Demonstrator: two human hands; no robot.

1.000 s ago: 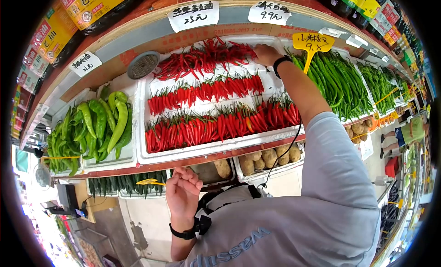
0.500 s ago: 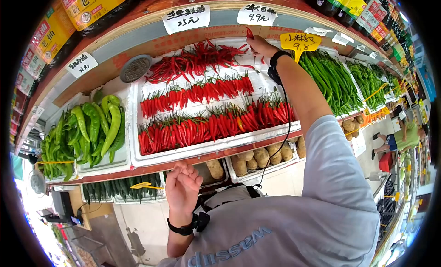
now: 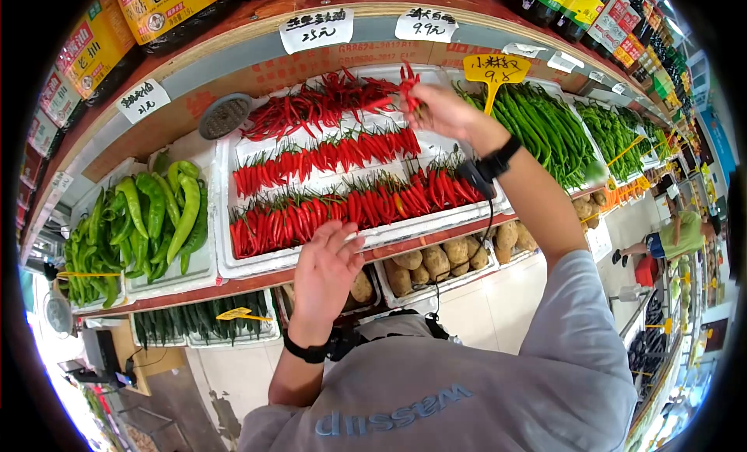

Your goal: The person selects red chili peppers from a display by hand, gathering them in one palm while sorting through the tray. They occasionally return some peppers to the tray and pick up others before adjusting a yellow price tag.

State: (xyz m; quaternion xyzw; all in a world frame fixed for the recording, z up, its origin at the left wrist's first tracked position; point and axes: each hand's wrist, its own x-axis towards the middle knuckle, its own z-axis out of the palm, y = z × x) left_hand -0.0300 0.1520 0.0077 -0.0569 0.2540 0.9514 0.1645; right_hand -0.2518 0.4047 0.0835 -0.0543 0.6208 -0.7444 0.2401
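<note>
My right hand (image 3: 442, 112) is closed on a few red chilli peppers (image 3: 408, 85) over the back right of a white foam tray (image 3: 354, 244). Beside it lies a loose, tangled pile of red chillies (image 3: 327, 102). Nearer me, a middle row of chillies (image 3: 327, 158) and a fuller front row (image 3: 311, 223) stand with their stems pointing away. Over the tray's front edge, close to the front row, my left hand (image 3: 327, 269) is open with nothing in it, its fingers loosely bent.
Large green peppers (image 3: 167, 211) lie to the left beside a round perforated metal dish (image 3: 224, 116). Long green chillies (image 3: 537, 129) and a yellow price sign (image 3: 496, 69) are on the right. Potatoes (image 3: 436, 261) sit below. A person (image 3: 678, 234) is in the aisle.
My right hand has come left and nearer from the tray's back corner, with chillies now showing in its fingers. My left hand has risen to the tray's front edge and its fingers have uncurled.
</note>
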